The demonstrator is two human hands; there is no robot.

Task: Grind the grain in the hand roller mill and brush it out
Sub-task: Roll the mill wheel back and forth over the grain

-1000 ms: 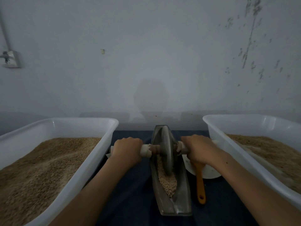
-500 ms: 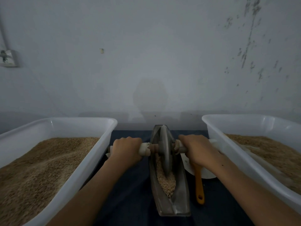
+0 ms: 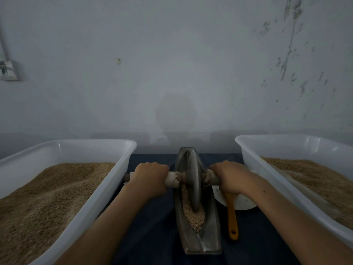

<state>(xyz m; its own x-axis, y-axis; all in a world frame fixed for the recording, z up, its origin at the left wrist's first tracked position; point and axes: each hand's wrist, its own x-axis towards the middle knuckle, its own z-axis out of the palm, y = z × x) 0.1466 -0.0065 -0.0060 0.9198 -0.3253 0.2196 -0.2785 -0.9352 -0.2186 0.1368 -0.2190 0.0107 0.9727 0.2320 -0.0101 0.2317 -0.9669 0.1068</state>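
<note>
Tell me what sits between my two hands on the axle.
In the head view, the grinding wheel stands between the left hand and right hand, in the trough of grain.

You have two white plastic tubs of grain, the left tub and the right tub; one boat-shaped mill trough with one grinding wheel; one orange-handled brush; one white dish; and two hands, left and right.
</note>
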